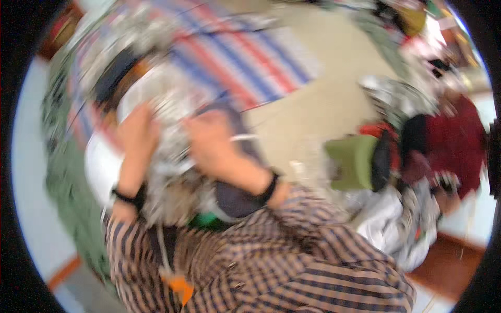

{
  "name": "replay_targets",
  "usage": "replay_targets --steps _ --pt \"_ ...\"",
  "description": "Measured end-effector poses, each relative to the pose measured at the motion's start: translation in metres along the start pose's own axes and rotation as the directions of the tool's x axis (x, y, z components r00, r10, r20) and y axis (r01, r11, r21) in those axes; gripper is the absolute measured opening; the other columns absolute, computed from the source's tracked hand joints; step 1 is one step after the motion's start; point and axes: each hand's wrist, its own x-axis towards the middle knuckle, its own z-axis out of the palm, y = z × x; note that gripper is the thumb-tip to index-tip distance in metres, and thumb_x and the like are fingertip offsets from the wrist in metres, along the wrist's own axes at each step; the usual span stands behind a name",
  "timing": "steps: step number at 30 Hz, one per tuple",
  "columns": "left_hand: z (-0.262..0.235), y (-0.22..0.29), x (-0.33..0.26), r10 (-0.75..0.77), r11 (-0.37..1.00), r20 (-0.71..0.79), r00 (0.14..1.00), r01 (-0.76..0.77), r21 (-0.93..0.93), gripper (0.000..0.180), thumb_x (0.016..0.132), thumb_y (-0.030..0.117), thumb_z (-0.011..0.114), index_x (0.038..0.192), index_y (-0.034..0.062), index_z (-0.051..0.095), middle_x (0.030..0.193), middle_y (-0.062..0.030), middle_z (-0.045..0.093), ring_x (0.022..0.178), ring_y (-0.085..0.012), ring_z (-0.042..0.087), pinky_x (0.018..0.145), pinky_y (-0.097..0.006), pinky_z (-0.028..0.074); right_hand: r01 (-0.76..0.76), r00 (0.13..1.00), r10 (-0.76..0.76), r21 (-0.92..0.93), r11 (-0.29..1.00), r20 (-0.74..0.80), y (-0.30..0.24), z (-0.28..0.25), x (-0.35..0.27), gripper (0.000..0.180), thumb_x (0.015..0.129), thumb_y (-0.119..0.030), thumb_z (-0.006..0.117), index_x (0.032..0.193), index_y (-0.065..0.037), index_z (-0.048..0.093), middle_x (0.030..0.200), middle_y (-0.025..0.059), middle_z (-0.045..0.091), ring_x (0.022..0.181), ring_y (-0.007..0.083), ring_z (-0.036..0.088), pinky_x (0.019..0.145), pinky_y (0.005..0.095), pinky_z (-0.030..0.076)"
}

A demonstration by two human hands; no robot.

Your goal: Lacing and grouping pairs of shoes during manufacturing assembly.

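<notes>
In the head view — my only one — I have the left hand (138, 128) and right hand (211, 141) over a crumpled heap of clear plastic (175, 125), which lies in front of the lap and shows between the wrists. Fingers on both hands look curled inward, but blur hides their tips; I cannot tell how far they are open or whether they grip the plastic. I'd work slowly here, with light, even pressure, since thin film probably slips and tears easily.

A dark cloth thing (237, 201) sits under the right forearm, and a smooth white piece (99, 161) is beside the left one; both crowd the wrists. Beyond lies a striped sheet (245, 65). Well to the right I see an olive cap (349, 161) and a maroon garment (456, 146) — neither blocks the hands.
</notes>
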Motion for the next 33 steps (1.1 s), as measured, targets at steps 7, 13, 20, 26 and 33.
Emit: replay_targets --steps 7,13,20,26,33 --pt "-0.001 0.016 -0.006 -0.003 0.995 0.028 1.0 0.0 0.099 0.015 0.074 0.008 0.056 0.087 0.0055 0.048 0.084 -0.0129 0.052 0.076 -0.0344 0.055 0.061 -0.041 0.043 0.013 0.999 0.001 0.338 0.941 -0.04 0.04 -0.05 -0.021 0.04 0.076 -0.008 0.056 0.115 -0.002 0.05 0.11 0.016 0.056 0.107 0.0295 0.052 0.094 0.041 0.038" --pt "-0.005 0.006 -0.012 0.069 0.998 0.003 0.998 -0.069 0.006 0.015 0.072 0.006 0.056 0.085 0.0056 0.048 0.079 -0.0156 0.051 0.073 -0.0364 0.055 0.061 -0.045 0.042 -0.521 0.839 0.544 0.29 0.803 0.0 0.092 -0.126 -0.078 0.032 0.081 -0.007 0.054 0.113 -0.005 0.058 0.097 0.0128 0.065 0.09 0.0242 0.063 0.079 0.0309 0.048" --pt "-0.004 0.015 -0.005 -0.003 1.0 0.013 1.0 0.003 -0.012 0.014 0.071 0.01 0.056 0.082 0.0053 0.049 0.077 -0.0158 0.053 0.072 -0.0371 0.055 0.061 -0.047 0.042 -0.062 0.976 0.111 0.252 0.966 -0.189 0.024 -0.078 -0.038 0.025 0.078 -0.003 0.054 0.102 -0.004 0.059 0.1 0.0136 0.062 0.095 0.0319 0.057 0.084 0.0406 0.045" --pt "-0.004 0.008 -0.005 -0.01 1.0 0.059 0.998 0.011 -0.021 0.012 0.072 0.008 0.056 0.081 0.0053 0.049 0.08 -0.0158 0.053 0.073 -0.0374 0.055 0.061 -0.047 0.042 0.117 0.992 -0.099 0.256 0.959 -0.082 -0.012 -0.036 -0.015 0.038 0.075 -0.004 0.057 0.113 -0.001 0.052 0.11 0.0186 0.056 0.106 0.0356 0.052 0.092 0.0415 0.042" --pt "-0.002 -0.024 -0.011 0.047 0.999 0.005 0.999 -0.047 -0.016 0.009 0.071 0.005 0.054 0.078 0.0052 0.048 0.077 -0.0153 0.051 0.073 -0.0368 0.052 0.06 -0.046 0.039 -0.435 0.837 0.427 0.056 0.898 -0.343 0.195 -0.221 -0.087 0.042 0.083 -0.007 0.055 0.124 -0.006 0.051 0.122 0.0117 0.055 0.104 0.0254 0.058 0.088 0.0353 0.046"
